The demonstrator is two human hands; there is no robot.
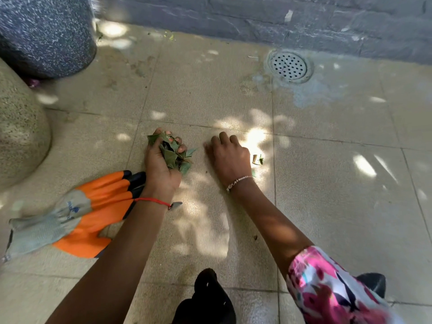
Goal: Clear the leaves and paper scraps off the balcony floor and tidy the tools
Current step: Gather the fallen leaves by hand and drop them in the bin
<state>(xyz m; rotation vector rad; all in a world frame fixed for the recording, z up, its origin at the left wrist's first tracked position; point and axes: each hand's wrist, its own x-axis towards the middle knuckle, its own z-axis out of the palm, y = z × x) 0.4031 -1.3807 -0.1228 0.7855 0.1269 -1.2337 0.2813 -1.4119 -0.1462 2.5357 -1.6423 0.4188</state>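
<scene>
My left hand [157,162] grips a bunch of green leaves [174,153] just above the beige floor tiles, fingers curled round them. My right hand [230,153] is lowered to the floor beside it, knuckles up; what lies under its fingertips is hidden. A few small leaf bits and a tan scrap [257,159] lie on the tile right of that hand. An orange and grey work glove [74,216] lies flat on the floor under my left forearm.
A round metal floor drain [289,66] sits near the grey brick wall [257,17]. A dark speckled planter [44,36] and a beige stone planter [18,134] stand at the left. Black shoes [205,298] are at the bottom edge.
</scene>
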